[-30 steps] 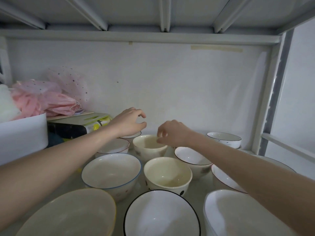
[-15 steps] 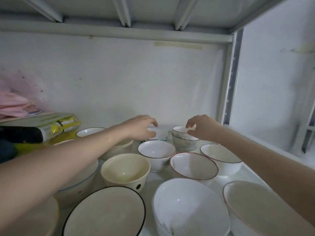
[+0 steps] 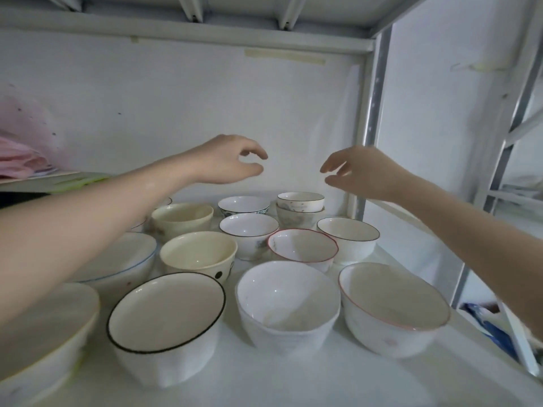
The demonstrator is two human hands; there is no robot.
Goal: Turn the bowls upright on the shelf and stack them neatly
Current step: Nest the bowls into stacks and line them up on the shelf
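Bowls (image 3: 249,232) below both hands are already set upright on the shelf (image 3: 293,377); only one pair (image 3: 300,207) is stacked. Left hand (image 3: 226,161) and right hand (image 3: 357,171) are held loosely curled, empty.

pink fabric (image 3: 17,160) is piled at far left | strip of tape (image 3: 285,56) is stuck on back wall (image 3: 176,113) | blue packaging (image 3: 490,324) is seen lower right, beyond metal upright (image 3: 373,113)
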